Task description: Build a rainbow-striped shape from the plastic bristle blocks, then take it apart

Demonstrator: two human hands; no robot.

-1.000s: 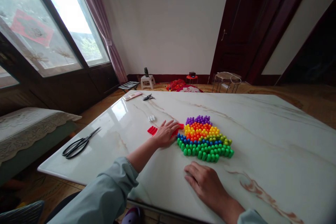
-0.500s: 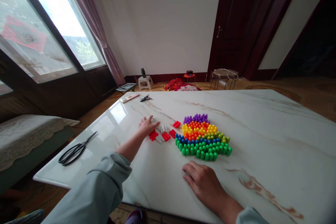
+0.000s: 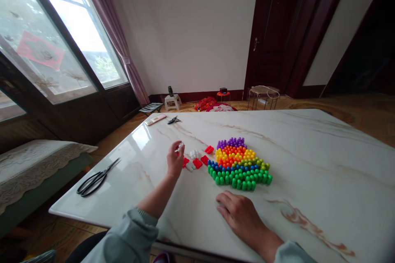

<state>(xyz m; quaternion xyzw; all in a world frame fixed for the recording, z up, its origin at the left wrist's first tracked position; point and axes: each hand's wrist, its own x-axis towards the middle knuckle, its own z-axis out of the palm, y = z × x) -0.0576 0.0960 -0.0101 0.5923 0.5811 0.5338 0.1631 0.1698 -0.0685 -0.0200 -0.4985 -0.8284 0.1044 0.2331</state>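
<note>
My left hand (image 3: 175,162) is lifted over the left part of the table, its fingers pinching a small cluster of white beads (image 3: 180,146). Just to the right of it lie red bead pieces (image 3: 197,163) and another white bead piece (image 3: 194,154), partly hidden behind the hand. A multicoloured bead panel (image 3: 236,164) of purple, orange, yellow, blue and green rows is nearest to my right hand (image 3: 242,215). That hand rests palm down on the tabletop, fingers loosely bent and thumb a little apart, with nothing seen in it.
Black-handled scissors (image 3: 97,178) lie at the left of the marble-patterned table (image 3: 308,164). Small dark pliers (image 3: 174,120) and a pink, phone-like object (image 3: 156,119) are near its far left edge. Beyond it stand a white stool (image 3: 173,102) and a round metal-legged stool (image 3: 263,94).
My left hand has closed on a white bead cluster and lifted it off the table, coming slightly towards me. My right hand stays in place. The view has shifted a little.
</note>
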